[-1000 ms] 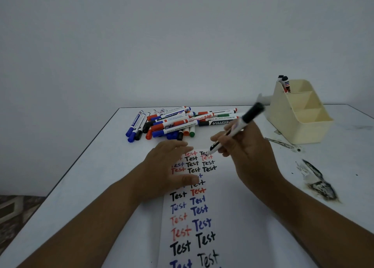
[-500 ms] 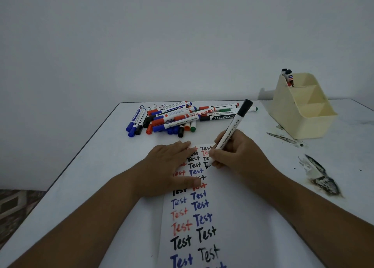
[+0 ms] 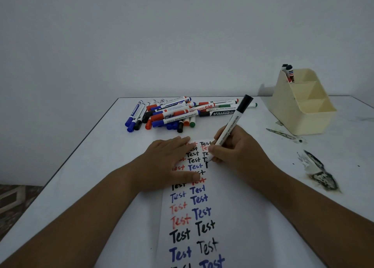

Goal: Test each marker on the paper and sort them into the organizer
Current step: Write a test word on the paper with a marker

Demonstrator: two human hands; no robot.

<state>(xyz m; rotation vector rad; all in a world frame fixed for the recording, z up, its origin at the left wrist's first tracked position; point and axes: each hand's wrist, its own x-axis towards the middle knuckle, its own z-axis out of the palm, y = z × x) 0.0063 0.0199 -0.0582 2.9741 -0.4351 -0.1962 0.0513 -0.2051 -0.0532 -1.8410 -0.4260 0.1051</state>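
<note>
The left hand (image 3: 172,162) is lying flat with straight fingers on the paper (image 3: 202,217), probably pinning it so it cannot slide under the strokes. The right hand (image 3: 236,152) is pinching a black marker (image 3: 232,126) in its fingers, tip pressing on the paper's upper right, its cap posted on the raised end. The marker pile (image 3: 178,114) is lying beyond the sheet; the organizer (image 3: 301,110) is sitting at the counter's (image 3: 91,156) far right, with bare counter between it and the writing hand.

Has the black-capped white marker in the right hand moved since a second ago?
Yes. The black-capped white marker has come down toward the white paper strip; its tip now touches the paper, making a black stroke.
</note>
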